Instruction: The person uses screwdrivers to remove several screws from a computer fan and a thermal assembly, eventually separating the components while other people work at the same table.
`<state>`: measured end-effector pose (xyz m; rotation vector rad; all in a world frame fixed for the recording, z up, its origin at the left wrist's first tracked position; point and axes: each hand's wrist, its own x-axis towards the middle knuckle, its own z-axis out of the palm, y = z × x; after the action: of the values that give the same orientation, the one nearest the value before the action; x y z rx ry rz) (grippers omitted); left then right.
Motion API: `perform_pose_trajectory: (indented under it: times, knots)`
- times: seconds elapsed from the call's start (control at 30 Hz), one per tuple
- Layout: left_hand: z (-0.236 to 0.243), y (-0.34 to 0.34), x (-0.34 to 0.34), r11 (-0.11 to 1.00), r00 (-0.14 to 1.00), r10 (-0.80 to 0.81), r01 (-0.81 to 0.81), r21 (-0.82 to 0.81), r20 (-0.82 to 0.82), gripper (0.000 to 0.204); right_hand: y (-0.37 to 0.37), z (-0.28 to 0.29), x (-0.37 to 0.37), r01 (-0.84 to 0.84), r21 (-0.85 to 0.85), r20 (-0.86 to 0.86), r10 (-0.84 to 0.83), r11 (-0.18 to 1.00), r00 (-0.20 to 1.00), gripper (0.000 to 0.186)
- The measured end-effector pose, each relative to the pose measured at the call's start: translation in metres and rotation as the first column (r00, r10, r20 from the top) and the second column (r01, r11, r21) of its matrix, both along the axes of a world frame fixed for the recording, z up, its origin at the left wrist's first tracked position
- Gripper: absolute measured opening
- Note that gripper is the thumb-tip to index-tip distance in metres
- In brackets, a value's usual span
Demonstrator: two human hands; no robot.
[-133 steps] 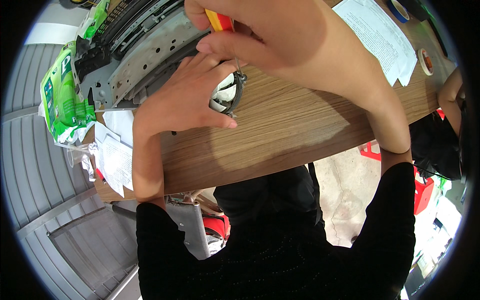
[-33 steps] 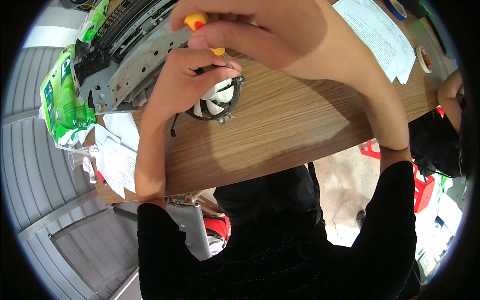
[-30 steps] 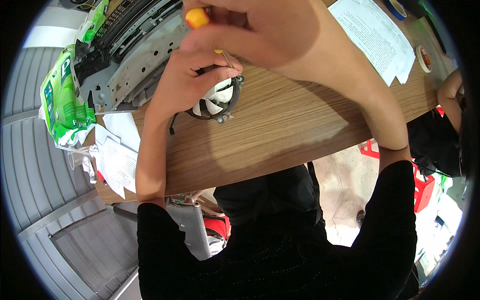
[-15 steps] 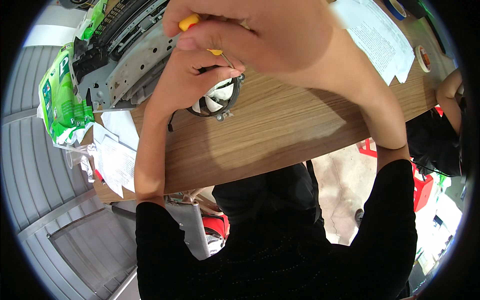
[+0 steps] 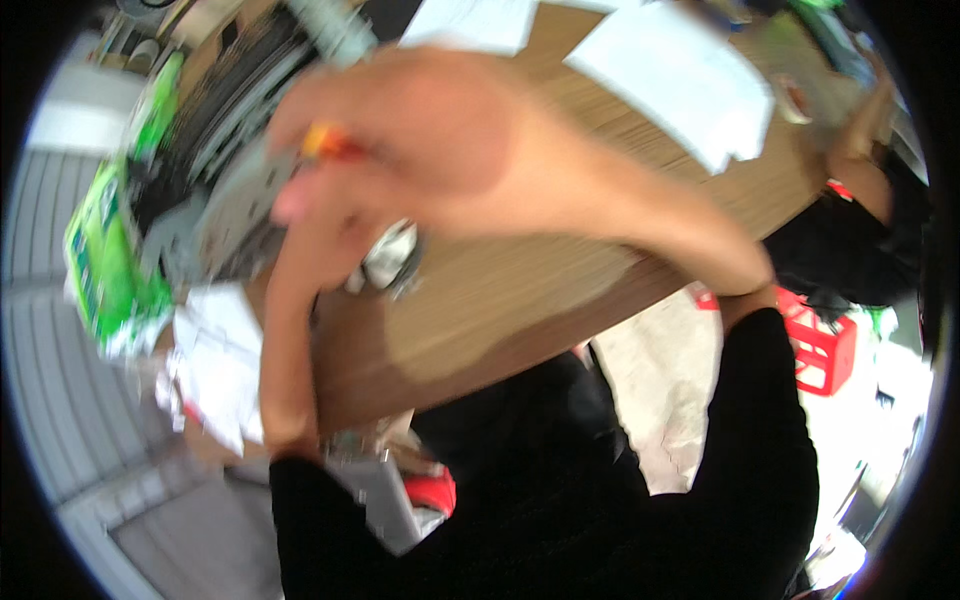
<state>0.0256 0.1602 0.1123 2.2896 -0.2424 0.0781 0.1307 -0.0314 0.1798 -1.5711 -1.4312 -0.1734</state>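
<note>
My right hand [image 5: 440,135] is wrapped around a screwdriver [image 5: 328,143] with a yellow and red handle. Motion blurs this hand, and the tool's shaft is hidden now. Below and behind it, my left hand [image 5: 338,240] is beside a small round part like a fan [image 5: 392,255], with a dark rim and white inside. The round part lies on the wooden table [image 5: 480,310]. My left fingers are covered by the right hand, so their grip does not show.
A grey metal and black machine chassis [image 5: 235,195] stands at the left, by a green plastic package [image 5: 105,265]. Paper sheets lie at the left [image 5: 218,350] and far right [image 5: 680,85]. Another person's arm [image 5: 862,150] is at the right edge, above a red plastic stool [image 5: 822,345].
The head view has shifted and blurred, so the table, papers and round part sit differently in it. Both hands appear lower in the picture. The right hand still holds the screwdriver, whose shaft is now hidden.
</note>
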Motion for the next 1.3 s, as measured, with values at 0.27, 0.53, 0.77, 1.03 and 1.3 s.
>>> perform_pose_trajectory:
  times: [0.27, 0.53, 0.77, 1.03, 1.3]
  knots:
    - [-0.013, 0.015, -0.005, 0.988, 0.997, 0.073, -0.07, 0.137, -0.018, 0.027, 0.015, -0.015, 0.008, -0.232, 0.009, -0.062, 0.232, 0.973, 0.971, 0.025]
    - [0.003, -0.016, 0.007, 0.991, 0.982, -0.09, 0.072, 0.115, 0.165, 0.015, -0.02, 0.037, 0.0, -0.069, 0.332, -0.272, 0.166, 0.941, 0.948, 0.016]
    - [-0.001, -0.029, 0.017, 0.993, 0.946, -0.114, 0.097, 0.07, 0.304, 0.007, -0.078, 0.063, -0.045, -0.248, 0.753, -0.053, 0.432, 0.609, 0.9, 0.006]
    - [-0.001, -0.022, 0.012, 0.989, 0.971, -0.106, 0.082, 0.121, 0.213, 0.01, -0.084, 0.069, -0.08, -0.665, 0.651, 0.271, 0.707, 0.365, 0.653, 0.022]
    - [-0.001, -0.018, 0.009, 0.986, 0.976, -0.105, 0.076, 0.151, 0.191, 0.011, -0.093, 0.066, -0.073, -0.76, 0.465, 0.173, 0.795, 0.454, 0.582, 0.026]
